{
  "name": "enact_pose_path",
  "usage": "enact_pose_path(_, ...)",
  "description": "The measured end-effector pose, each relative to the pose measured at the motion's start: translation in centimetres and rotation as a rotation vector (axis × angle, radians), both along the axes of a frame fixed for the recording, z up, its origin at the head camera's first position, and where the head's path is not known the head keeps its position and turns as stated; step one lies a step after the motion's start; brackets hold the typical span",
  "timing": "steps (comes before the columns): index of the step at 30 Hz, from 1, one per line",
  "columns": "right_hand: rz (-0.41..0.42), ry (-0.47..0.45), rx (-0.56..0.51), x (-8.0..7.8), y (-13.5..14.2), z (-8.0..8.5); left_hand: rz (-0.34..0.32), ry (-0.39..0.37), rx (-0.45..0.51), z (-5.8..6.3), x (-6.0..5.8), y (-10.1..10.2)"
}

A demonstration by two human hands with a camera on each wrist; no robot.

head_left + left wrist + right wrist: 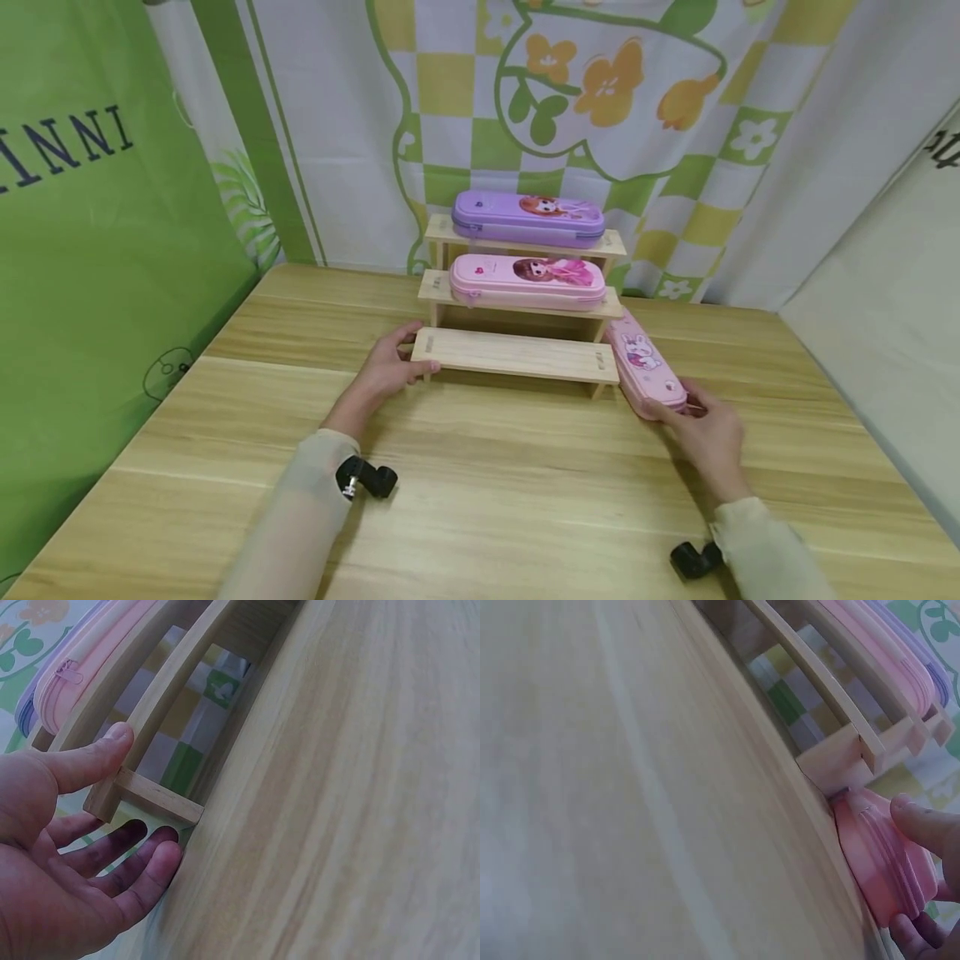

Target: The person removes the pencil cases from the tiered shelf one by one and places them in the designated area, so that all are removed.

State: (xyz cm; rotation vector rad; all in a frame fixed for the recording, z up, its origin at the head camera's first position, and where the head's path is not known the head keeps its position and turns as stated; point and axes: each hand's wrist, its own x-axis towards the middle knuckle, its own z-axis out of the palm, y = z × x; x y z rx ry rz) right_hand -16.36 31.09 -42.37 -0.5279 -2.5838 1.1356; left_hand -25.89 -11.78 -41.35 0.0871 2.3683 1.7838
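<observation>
A three-step wooden display stand point(517, 352) stands on the table. My left hand point(386, 367) holds the left end of its lowest step, thumb on the front edge; in the left wrist view the lower fingers point(154, 874) spread loosely beside the leg. My right hand point(708, 429) grips the near end of a pink pencil case point(645, 362) with a rabbit print. That case lies slantwise on the table along the stand's right side, its far end close to the stand. A pink doll-print pencil case point(495, 279) lies on the middle step, a purple one point(495, 215) on the top step.
The wooden table point(487, 483) extends in front of the stand and to both sides. Behind it hangs a checked, flowered curtain point(442, 83). A green cloth point(75, 250) hangs at the left and a pale one point(892, 225) at the right.
</observation>
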Motion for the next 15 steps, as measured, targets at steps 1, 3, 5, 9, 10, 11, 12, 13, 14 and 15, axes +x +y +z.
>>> enact_pose_path(1, 0.010, -0.003, -0.017, 0.0, -0.3, 0.0, 0.000, 0.001, 0.001, 0.0, 0.0, 0.0)
enact_pose_path(3, 0.025, -0.006, -0.056, -0.1, -0.7, 0.1, 0.001, 0.001, 0.002, -0.1, 0.0, 0.0)
enact_pose_path(5, 0.042, -0.011, -0.089, -0.2, -1.2, 0.1, 0.001, 0.001, 0.004, -0.2, 0.0, 0.0)
enact_pose_path(9, 0.067, 0.006, -0.105, -0.3, -2.1, 0.2, 0.000, 0.003, 0.001, -0.2, -0.1, 0.0)
enact_pose_path(10, 0.072, 0.015, -0.090, -0.4, -2.3, 0.2, -0.001, 0.004, 0.001, -0.2, -0.2, 0.0)
enact_pose_path(11, 0.075, 0.023, -0.078, -0.4, -2.4, 0.2, -0.001, 0.003, 0.002, -0.2, -0.2, 0.0)
enact_pose_path(12, 0.077, 0.032, -0.056, -0.5, -2.6, 0.2, -0.001, 0.003, 0.002, -0.3, -0.2, 0.0)
enact_pose_path(13, 0.081, 0.038, -0.035, -0.6, -2.7, 0.2, -0.001, 0.002, 0.003, -0.3, -0.2, 0.0)
enact_pose_path(14, 0.084, 0.036, -0.037, -0.6, -2.8, 0.2, -0.001, 0.001, 0.005, -0.3, -0.2, 0.0)
enact_pose_path(15, 0.085, 0.038, -0.028, -0.6, -2.8, 0.2, 0.000, 0.000, 0.006, -0.3, -0.2, 0.0)
